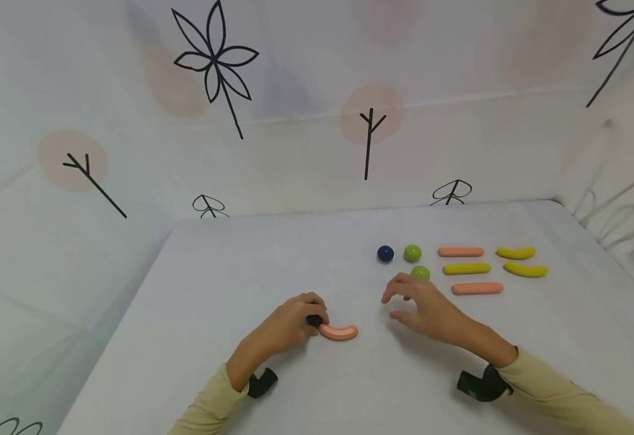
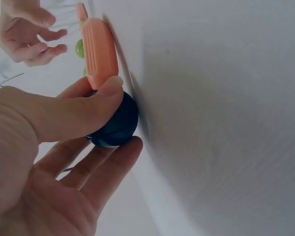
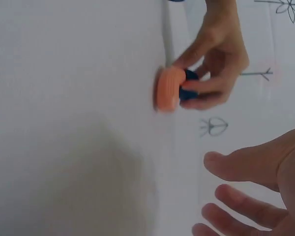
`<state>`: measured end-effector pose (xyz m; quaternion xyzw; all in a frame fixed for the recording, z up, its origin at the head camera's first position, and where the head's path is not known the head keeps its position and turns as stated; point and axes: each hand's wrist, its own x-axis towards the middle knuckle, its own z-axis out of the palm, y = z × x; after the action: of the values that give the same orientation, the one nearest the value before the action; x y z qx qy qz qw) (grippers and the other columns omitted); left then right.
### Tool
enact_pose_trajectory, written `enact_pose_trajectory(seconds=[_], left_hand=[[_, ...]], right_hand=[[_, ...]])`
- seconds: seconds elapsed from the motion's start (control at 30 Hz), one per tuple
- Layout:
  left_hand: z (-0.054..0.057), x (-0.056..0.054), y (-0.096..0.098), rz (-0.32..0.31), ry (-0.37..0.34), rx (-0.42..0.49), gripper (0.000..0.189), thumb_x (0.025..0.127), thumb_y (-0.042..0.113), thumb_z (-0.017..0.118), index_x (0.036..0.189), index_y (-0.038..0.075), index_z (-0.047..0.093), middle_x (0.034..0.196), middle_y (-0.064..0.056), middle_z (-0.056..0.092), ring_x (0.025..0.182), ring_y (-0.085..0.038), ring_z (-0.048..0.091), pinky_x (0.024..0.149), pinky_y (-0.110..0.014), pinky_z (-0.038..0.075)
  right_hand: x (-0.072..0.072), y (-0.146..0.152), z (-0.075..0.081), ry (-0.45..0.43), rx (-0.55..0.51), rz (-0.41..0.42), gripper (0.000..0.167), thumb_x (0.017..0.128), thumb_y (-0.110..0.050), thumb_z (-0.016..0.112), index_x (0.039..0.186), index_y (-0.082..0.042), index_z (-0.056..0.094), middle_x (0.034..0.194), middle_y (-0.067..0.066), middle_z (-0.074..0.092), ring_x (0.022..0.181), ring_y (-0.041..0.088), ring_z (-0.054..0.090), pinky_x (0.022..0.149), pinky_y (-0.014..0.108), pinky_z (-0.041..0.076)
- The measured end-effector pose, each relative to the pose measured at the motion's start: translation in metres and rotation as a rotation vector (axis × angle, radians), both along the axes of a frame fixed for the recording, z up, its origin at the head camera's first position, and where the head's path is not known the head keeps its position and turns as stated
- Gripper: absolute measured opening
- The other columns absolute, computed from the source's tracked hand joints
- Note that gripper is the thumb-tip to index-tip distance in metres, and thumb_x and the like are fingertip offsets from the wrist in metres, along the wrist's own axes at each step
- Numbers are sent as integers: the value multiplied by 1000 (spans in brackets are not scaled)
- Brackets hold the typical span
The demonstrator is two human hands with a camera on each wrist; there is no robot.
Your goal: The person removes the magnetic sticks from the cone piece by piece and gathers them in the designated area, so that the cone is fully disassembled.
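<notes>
My left hand (image 1: 292, 323) pinches a dark blue ball (image 2: 119, 122) between thumb and fingers, low over the white table. Right against the ball lies a curved orange piece (image 1: 340, 333), grooved along its side in the left wrist view. The thumb tip sits where ball and curved piece meet; the index finger is partly hidden behind them. To the right, my right hand (image 1: 431, 311) hovers above the table with fingers apart and loosely bent, holding nothing. Just beyond its fingers is a green ball (image 1: 420, 272), partly covered by the hand in the head view.
At the back right lie another dark blue ball (image 1: 385, 254), a second green ball (image 1: 412, 253), two straight orange sticks (image 1: 477, 289), a straight yellow stick (image 1: 467, 269) and two curved yellow pieces (image 1: 526, 270). A patterned cloth (image 1: 295, 163) hangs behind the table (image 1: 230, 260).
</notes>
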<state>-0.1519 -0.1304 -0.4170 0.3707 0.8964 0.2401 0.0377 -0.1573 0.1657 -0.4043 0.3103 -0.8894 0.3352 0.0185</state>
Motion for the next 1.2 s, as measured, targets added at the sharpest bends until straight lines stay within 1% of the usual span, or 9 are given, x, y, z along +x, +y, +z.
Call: enact_pose_trajectory(seconds=[0.17, 0.23, 0.33, 0.5, 0.73, 0.83, 0.93, 1.1, 1.2], left_hand=[[-3, 2, 4, -21, -36, 92, 20, 79, 0, 75, 93, 13, 68, 105, 3, 58, 100, -11, 56, 87, -26, 47], [-5, 3, 7, -28, -56, 131, 21, 78, 0, 75, 93, 12, 67, 104, 3, 59, 99, -11, 56, 87, -26, 47], [-6, 5, 12, -34, -82, 173, 24, 77, 1, 77, 96, 10, 66, 104, 3, 60, 99, -10, 56, 87, -26, 47], [-8, 6, 17, -17, -105, 167, 28, 76, 3, 78, 101, 10, 64, 106, 3, 60, 98, -7, 56, 85, -24, 48], [-8, 6, 21, -10, -195, 215, 28, 76, 2, 78, 99, 7, 65, 104, 0, 63, 99, -9, 59, 78, -17, 49], [-8, 6, 21, 12, -198, 221, 27, 76, 2, 78, 99, 7, 65, 103, 0, 63, 98, -10, 59, 76, -17, 50], [-9, 5, 19, 45, -177, 227, 28, 77, 3, 77, 101, 8, 64, 103, 1, 63, 97, -10, 58, 75, -17, 50], [-11, 0, 20, 42, -144, 259, 30, 80, 6, 75, 109, 5, 65, 103, 0, 62, 96, -10, 58, 74, -17, 50], [-9, -5, 26, 37, -157, 299, 30, 81, 9, 75, 109, 3, 67, 102, -1, 62, 96, -10, 59, 73, -16, 50]], right_hand=[[9, -26, -10, -133, -1, 180, 24, 79, -5, 75, 98, -16, 66, 103, -7, 58, 90, 17, 56, 74, 31, 50], [11, -33, -16, -144, -15, 229, 24, 78, -3, 74, 97, -17, 66, 101, -8, 59, 88, 15, 55, 73, 28, 49], [13, -38, -23, -130, -52, 268, 25, 77, 2, 74, 94, -16, 68, 94, -9, 62, 83, 11, 54, 72, 27, 49], [14, -36, -23, -139, -96, 260, 26, 75, 8, 72, 89, -14, 69, 87, -9, 64, 77, 8, 55, 69, 26, 50], [14, -25, -20, -149, -88, 260, 24, 77, 6, 72, 89, -14, 69, 86, -10, 65, 79, 6, 58, 71, 26, 51], [16, -16, -19, -165, -95, 250, 26, 79, 6, 70, 91, -17, 69, 88, -11, 64, 80, 6, 58, 73, 26, 51], [17, -4, -17, -162, -115, 240, 28, 80, 7, 69, 93, -18, 68, 90, -11, 65, 82, 8, 59, 73, 27, 52], [15, 18, -11, -141, -132, 214, 33, 79, 9, 69, 96, -18, 67, 93, -10, 65, 83, 9, 59, 73, 27, 53], [15, 30, -9, -121, -114, 179, 35, 77, 10, 69, 97, -19, 67, 93, -11, 65, 85, 7, 59, 73, 27, 53]])
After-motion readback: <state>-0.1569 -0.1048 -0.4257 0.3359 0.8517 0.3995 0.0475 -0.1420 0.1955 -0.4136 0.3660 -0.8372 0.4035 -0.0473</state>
